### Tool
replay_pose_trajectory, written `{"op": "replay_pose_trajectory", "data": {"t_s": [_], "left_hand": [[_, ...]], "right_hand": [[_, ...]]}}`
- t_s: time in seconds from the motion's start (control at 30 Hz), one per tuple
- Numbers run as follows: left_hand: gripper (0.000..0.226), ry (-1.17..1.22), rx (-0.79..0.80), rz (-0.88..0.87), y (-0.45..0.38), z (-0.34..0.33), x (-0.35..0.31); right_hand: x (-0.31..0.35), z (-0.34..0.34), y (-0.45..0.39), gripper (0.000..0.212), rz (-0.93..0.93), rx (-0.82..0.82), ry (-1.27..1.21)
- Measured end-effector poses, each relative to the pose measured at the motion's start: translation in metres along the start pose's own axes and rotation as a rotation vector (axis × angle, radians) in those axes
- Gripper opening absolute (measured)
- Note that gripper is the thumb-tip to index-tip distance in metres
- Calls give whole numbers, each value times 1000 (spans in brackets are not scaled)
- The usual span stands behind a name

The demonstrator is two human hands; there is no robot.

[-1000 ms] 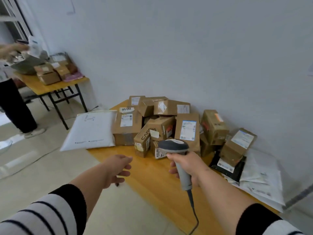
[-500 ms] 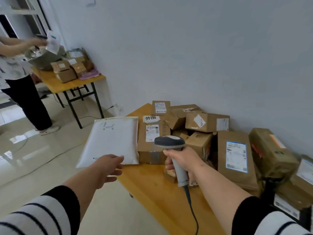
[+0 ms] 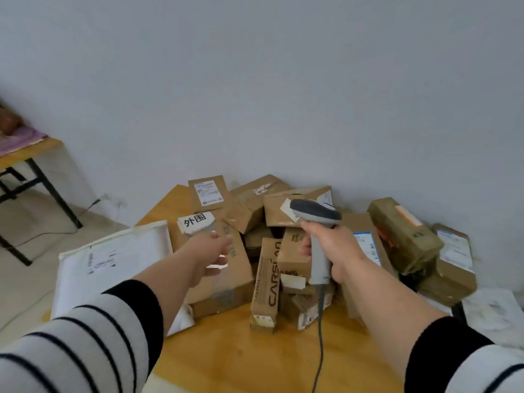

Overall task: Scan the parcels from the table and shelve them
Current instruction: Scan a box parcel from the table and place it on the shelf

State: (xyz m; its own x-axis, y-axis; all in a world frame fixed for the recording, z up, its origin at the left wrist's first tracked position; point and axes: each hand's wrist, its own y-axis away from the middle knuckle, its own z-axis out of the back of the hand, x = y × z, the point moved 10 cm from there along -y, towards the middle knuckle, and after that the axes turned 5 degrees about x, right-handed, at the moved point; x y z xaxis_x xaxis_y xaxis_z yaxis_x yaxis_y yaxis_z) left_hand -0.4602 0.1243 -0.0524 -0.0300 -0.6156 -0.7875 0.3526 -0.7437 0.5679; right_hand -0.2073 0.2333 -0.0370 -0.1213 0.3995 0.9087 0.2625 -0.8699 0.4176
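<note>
Parcels: brown cartons [image 3: 286,211] heaped at far side of wooden tabletop [image 3: 241,353], against the wall; white padded mailer [image 3: 113,259] at left overhangs the edge. Right hand [image 3: 331,245] grips grey corded scanner [image 3: 316,215] over the heap. Left hand [image 3: 209,253] blurred above a carton, fingers loosely curled, holding nothing. Labels unreadable. Grey wall, pale floor.
</note>
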Motion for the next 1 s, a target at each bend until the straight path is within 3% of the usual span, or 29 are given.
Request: {"op": "replay_pose_trajectory", "data": {"t_s": [0.17,0.37,0.5,0.7,0.83,1.0], "left_hand": [[26,-92,32,-40,-39,-51,-48],[59,-132,-4,-59,-96,-78,-88],[69,-133,-42,-61,-131,-83,-102],[65,-168,34,14,-166,-104,-110],[35,-3,5,86,-172,-108,-106],[36,115,55,104,-172,-112,-108]], "right_hand": [[19,42,-41,28,34,-99,-60],[35,51,-95,34,1,-65,-84],[31,51,-123,38,-75,-64,-120],[18,43,-145,33,-130,-40,-154],[20,33,-148,38,-137,-30,-174],[29,31,-143,38,-81,-37,-184]]}}
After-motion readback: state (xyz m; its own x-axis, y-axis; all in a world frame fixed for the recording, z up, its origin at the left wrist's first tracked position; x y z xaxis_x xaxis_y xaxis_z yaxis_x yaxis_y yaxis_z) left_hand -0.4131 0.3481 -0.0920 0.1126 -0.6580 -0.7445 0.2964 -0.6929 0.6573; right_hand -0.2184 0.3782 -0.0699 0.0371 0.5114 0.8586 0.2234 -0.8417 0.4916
